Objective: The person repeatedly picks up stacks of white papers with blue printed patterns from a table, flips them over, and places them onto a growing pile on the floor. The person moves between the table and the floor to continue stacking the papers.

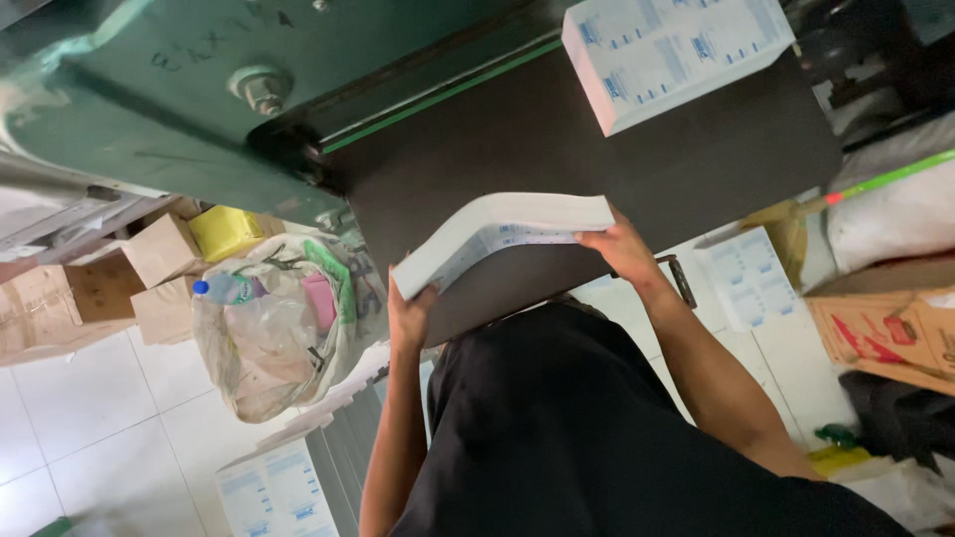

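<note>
The person holds a thick stack of printed white sheets [502,234] between both hands, just above the near edge of the dark bench [597,139]. The left hand [409,316] grips the stack's lower left corner, fingers curled around the edge. The right hand [619,246] clasps the right end, fingers wrapped over the top. The stack bends, sagging toward the left. A second stack of printed sheets [676,55] lies farther back on the bench. A full clear plastic bag [274,323] stands on the tiled floor [90,428] to the left, near cardboard boxes [149,268].
</note>
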